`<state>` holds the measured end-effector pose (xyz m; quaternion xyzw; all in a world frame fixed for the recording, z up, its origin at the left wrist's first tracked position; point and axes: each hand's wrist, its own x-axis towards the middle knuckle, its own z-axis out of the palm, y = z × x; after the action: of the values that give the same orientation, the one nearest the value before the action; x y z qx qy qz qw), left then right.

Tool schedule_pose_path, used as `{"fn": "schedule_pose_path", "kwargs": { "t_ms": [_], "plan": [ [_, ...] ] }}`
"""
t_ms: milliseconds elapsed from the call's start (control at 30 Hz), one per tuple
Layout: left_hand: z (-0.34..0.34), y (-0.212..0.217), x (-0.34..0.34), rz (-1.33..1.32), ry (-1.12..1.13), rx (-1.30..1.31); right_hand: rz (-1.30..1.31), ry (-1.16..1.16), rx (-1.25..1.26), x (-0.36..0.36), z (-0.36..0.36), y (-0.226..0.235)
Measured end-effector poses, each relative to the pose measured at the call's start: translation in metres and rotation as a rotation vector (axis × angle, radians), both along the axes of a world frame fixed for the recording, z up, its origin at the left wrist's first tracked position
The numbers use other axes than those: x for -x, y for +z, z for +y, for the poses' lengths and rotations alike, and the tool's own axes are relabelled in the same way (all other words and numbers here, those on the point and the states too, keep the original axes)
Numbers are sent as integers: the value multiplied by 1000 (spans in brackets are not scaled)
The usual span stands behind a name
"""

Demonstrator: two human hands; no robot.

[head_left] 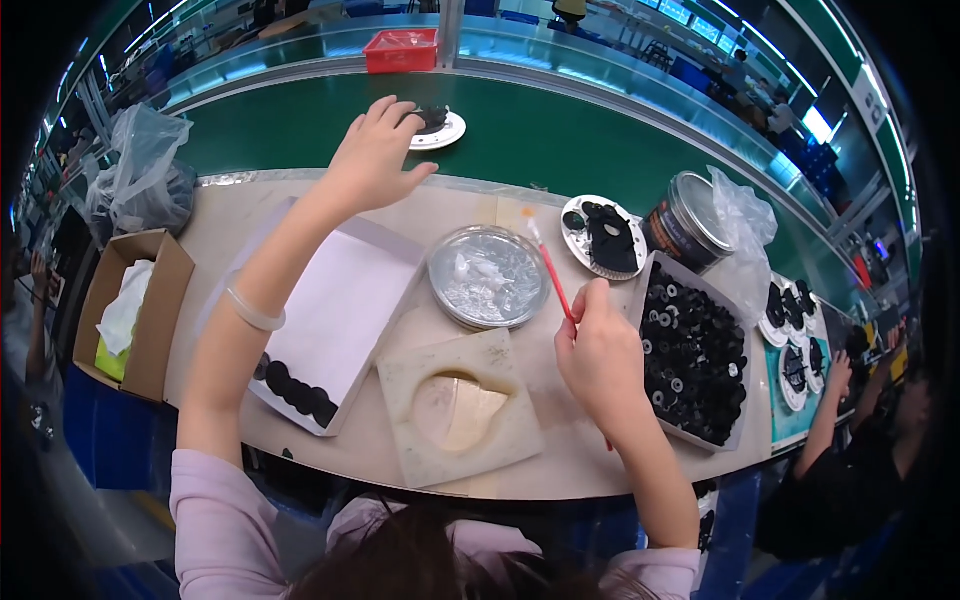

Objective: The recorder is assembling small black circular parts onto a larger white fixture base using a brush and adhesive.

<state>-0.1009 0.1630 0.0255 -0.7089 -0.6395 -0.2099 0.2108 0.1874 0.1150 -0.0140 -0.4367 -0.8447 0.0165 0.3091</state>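
Observation:
My left hand point(378, 152) is stretched out over the green belt, thumb spread away from the fingers. Its fingertips are at the near left edge of a white round part point(445, 137) with black pieces on it; whether they touch it I cannot tell. In my right hand point(604, 352) is a thin red-handled brush point(552, 268), pale tip pointing up and away. Below that tip lies a round clear-topped dish point(490, 278) with crumpled film inside. A cream block point(400, 400) with a rounded hollow sits at the near middle. Another white part point(603, 262) with black pieces lies right of the brush.
At right, a tray point(740, 435) holds many small black rings beside a tin point(672, 232). A shallow white box point(345, 265) with several black discs lies left, near a cardboard box point(165, 310). Beyond the belt sits a red bin point(401, 52). A co-worker's hand point(840, 372) is far right.

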Motion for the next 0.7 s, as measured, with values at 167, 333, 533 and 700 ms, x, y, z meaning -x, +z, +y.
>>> {"fn": "schedule_pose_path", "kwargs": {
  "t_ms": [167, 333, 533, 700],
  "plan": [
    [-15, 4, -10, 1, -144, 68, -167, 20, 184, 0, 4, -5],
    [-22, 0, -16, -96, -225, 183, -112, 68, 342, -10, 11, 2],
    [1, -9, -28, -163, -129, 559, -136, 88, 425, -24, 9, 9],
    [37, -13, -45, -317, -73, 830, -135, 100, 471, -36, 8, 5]
  ]
}}
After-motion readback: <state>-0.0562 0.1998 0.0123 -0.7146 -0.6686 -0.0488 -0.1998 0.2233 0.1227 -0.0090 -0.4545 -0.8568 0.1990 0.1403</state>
